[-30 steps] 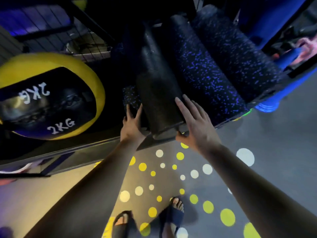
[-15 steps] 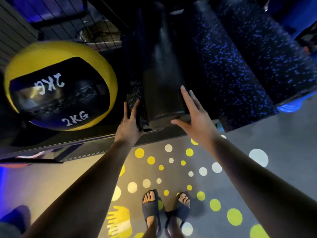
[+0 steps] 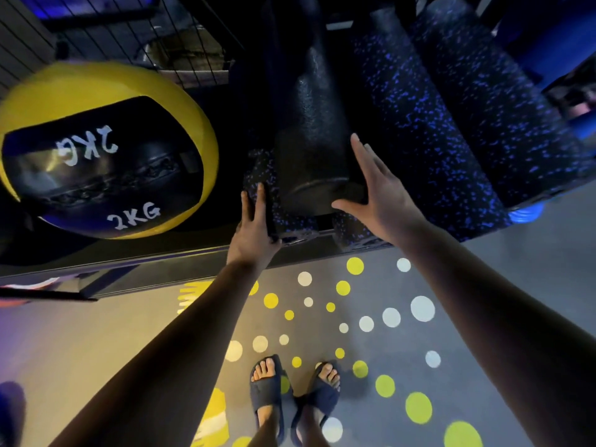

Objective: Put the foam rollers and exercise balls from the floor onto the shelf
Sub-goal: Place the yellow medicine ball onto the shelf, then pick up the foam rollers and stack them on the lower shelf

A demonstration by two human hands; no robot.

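Since a second ago the black foam roller [image 3: 309, 124] has slid deeper onto the shelf [image 3: 145, 262], centre frame, atop a short speckled roller [image 3: 287, 217]. The right hand [image 3: 383, 195] presses its end with straight, spread fingers. The left hand [image 3: 254, 230] touches the short speckled roller with straight fingers. A 2KG medicine ball [image 3: 96, 156] sits at left.

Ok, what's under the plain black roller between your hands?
The left speckled roller and right speckled roller show beneath the plain black roller, only their near ends visible. The black one covers the rest, so anything further back is hidden.
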